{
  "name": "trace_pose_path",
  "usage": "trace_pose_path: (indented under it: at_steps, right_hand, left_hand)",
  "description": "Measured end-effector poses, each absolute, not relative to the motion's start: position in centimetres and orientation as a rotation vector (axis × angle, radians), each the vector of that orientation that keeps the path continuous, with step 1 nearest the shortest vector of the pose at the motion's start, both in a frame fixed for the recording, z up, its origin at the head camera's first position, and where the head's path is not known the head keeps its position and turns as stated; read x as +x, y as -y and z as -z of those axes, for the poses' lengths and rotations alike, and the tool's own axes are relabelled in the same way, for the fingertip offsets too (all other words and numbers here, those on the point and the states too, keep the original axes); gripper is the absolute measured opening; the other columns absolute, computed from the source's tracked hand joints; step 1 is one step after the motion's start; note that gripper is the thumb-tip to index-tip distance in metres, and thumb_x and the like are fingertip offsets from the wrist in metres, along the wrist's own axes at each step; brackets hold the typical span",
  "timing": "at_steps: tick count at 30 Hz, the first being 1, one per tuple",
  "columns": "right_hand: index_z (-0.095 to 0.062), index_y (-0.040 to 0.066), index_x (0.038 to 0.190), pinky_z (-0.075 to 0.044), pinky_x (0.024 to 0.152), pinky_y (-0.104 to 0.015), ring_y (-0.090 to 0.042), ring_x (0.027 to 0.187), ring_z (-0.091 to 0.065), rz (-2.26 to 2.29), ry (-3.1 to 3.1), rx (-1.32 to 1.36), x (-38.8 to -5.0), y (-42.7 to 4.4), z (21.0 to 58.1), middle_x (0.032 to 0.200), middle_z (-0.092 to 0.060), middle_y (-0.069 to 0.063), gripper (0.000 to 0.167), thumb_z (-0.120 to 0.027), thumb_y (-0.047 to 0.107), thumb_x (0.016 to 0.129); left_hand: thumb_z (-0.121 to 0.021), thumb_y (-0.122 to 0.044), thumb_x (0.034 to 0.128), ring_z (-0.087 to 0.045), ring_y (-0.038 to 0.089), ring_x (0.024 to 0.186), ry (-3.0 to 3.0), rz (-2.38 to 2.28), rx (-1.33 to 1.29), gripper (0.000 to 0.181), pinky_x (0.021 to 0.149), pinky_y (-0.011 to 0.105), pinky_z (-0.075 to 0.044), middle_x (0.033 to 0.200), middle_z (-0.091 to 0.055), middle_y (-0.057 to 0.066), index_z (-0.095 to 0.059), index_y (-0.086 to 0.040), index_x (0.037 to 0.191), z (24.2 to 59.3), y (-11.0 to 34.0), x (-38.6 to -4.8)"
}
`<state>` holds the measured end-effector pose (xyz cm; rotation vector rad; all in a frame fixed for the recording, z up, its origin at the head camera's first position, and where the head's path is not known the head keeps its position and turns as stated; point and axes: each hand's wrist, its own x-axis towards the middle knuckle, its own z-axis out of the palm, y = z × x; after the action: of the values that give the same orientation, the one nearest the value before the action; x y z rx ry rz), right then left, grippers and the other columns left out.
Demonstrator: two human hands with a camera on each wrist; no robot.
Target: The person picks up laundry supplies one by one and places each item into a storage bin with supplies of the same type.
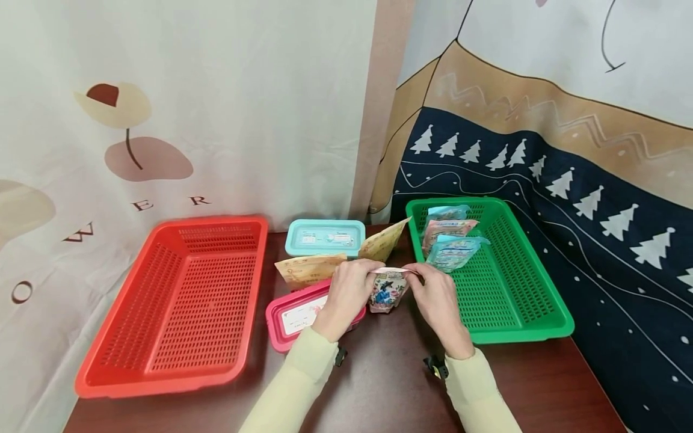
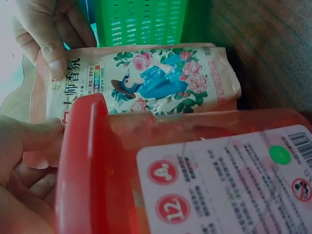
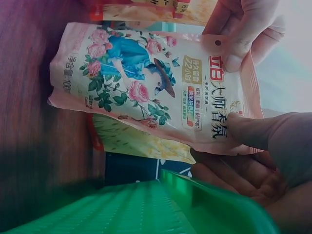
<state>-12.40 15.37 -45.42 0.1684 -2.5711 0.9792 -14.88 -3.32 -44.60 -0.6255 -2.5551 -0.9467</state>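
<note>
Both hands pinch the top edge of a pink-and-cream laundry detergent pouch [image 1: 387, 291], one hand at each upper corner. It is upright, printed with roses and a bird in a blue dress [image 3: 124, 58]. My left hand [image 1: 346, 294] grips the left corner, thumb in front. At the opposite corner is my right hand [image 1: 437, 300], its thumb also on the pouch's face in the right wrist view. Just left of the pouch, partly behind my left wrist, lies a clear box with a pink-red lid [image 1: 300, 317]; its labelled side [image 2: 229, 180] covers part of the pouch in the left wrist view.
A red basket [image 1: 206, 313] stands left. The green basket [image 1: 509, 294] on the right holds several small pouches [image 1: 455, 252] at its left side. Behind the hands are a turquoise-lidded box [image 1: 325, 237] and two yellowish pouches, one left [image 1: 311, 270], one right [image 1: 383, 243]. Curtains hang behind.
</note>
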Motion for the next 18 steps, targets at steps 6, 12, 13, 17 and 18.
trace_pose_path:
  at_steps: [6,12,13,17,18]
  right_hand:
    - [-0.08,0.009,0.102,-0.054,0.073,-0.046,-0.024,0.085,-0.072,-1.016,2.552,0.185,-12.19,-15.61,45.19,0.097,-0.077,-0.006,0.008,-0.076,0.012,0.095]
    - [-0.08,0.009,0.102,-0.054,0.072,-0.044,-0.022,0.084,-0.071,-1.043,2.559,0.191,-12.08,-15.76,45.02,0.096,-0.077,-0.005,0.009,-0.076,0.014,0.096]
    - [-0.08,0.01,0.102,-0.054,0.072,-0.045,-0.023,0.084,-0.071,-1.045,2.559,0.193,-12.06,-15.77,44.98,0.096,-0.077,-0.005,0.009,-0.075,0.014,0.096]
    - [-0.08,0.01,0.102,-0.054,0.072,-0.045,-0.023,0.086,-0.072,-1.052,2.559,0.196,-12.02,-15.81,44.87,0.097,-0.077,-0.006,0.008,-0.075,0.013,0.096]
    - [-0.08,0.01,0.102,-0.054,0.072,-0.045,-0.024,0.087,-0.072,-1.053,2.56,0.197,-12.0,-15.82,44.84,0.097,-0.077,-0.006,0.008,-0.075,0.013,0.096]
  left_hand:
    - [-0.075,-0.002,0.0931,-0.076,0.024,0.084,2.535,0.959,-0.629,0.013,0.069,0.039,-0.059,0.096,-0.079,0.005,-0.083,-0.008,0.101,44.31,3.3,-14.72]
    - [-0.075,-0.003,0.0935,-0.075,0.024,0.084,2.543,0.981,-0.615,0.013,0.07,0.039,-0.059,0.096,-0.079,0.004,-0.083,-0.009,0.101,44.14,3.34,-14.62]
    - [-0.075,-0.002,0.0935,-0.075,0.024,0.084,2.544,0.988,-0.614,0.013,0.07,0.039,-0.059,0.095,-0.079,0.004,-0.083,-0.009,0.1,44.13,3.34,-14.6]
    - [-0.074,-0.002,0.0935,-0.075,0.022,0.082,2.545,0.994,-0.611,0.013,0.069,0.038,-0.058,0.095,-0.079,0.004,-0.083,-0.009,0.1,44.14,3.35,-14.52]
    - [-0.075,-0.002,0.0933,-0.075,0.022,0.082,2.543,0.998,-0.611,0.013,0.068,0.038,-0.058,0.095,-0.079,0.004,-0.083,-0.009,0.1,44.15,3.35,-14.5]
